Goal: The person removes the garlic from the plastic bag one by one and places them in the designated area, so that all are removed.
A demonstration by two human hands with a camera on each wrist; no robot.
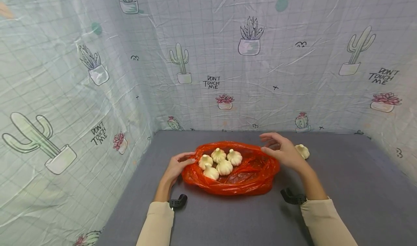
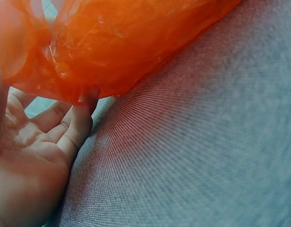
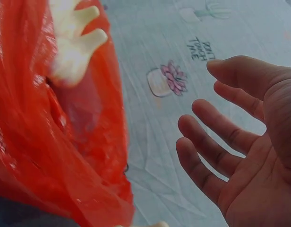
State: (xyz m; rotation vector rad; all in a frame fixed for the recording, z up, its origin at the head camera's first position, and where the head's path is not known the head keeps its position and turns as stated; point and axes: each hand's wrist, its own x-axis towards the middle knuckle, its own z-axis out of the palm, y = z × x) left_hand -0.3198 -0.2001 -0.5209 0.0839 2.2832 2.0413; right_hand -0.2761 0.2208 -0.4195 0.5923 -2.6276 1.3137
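A red plastic bag [image 1: 228, 190] lies with its mouth spread wide on the grey table. Several garlic bulbs [image 1: 224, 167] are grouped in its left half, while the right half shows bare crumpled plastic. My left hand [image 1: 176, 167] holds the bag's left rim between thumb and fingers; in the left wrist view some fingertips are hidden behind the orange-looking film. Above the right rim is my right hand [image 1: 282, 152], its fingers loosely bent with nothing in them. The right wrist view shows that palm [image 3: 259, 165] apart from the bag's side.
Another garlic bulb [image 1: 302, 151] sits on the table [image 1: 345, 188] just beyond the right hand, outside the bag. A cactus-print curtain [image 1: 224, 65] hangs behind the table and along its sides. Each wrist wears a dark camera mount [image 1: 178, 201].
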